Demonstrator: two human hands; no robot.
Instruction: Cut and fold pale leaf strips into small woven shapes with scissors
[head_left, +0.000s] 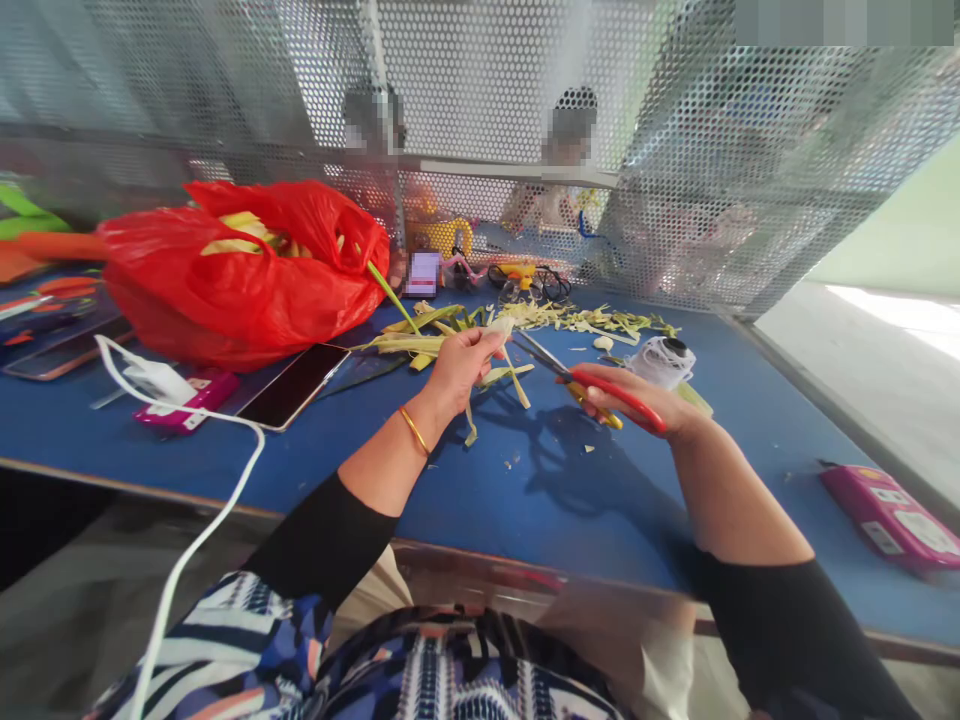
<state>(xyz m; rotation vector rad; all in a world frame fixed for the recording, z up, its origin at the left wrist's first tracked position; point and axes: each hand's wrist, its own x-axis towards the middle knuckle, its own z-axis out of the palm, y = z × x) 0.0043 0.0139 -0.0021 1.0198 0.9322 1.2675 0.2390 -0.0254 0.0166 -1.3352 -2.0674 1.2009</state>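
Observation:
My left hand (466,368) is closed, pinching a pale, whitish plant piece (498,327) between thumb and fingers. Pale yellow-green strips (516,378) hang below it. In my right hand (619,398) is a pair of scissors (626,396) with a red handle and a yellow one, its blades pointing toward the left hand. The blade tips are close to the plant piece; whether they touch it I cannot tell. Behind the left hand lies a heap of long yellow-green leaves (420,343). Short pale trimmings (559,316) are scattered farther back.
A red plastic bag (247,300) with pale plant matter stands at the left on the blue table (480,520). Near it lie a dark phone (295,386), a purple device (184,403) and a white cable (225,500). White thread (660,363) sits right; a purple box (892,515) lies at the right edge.

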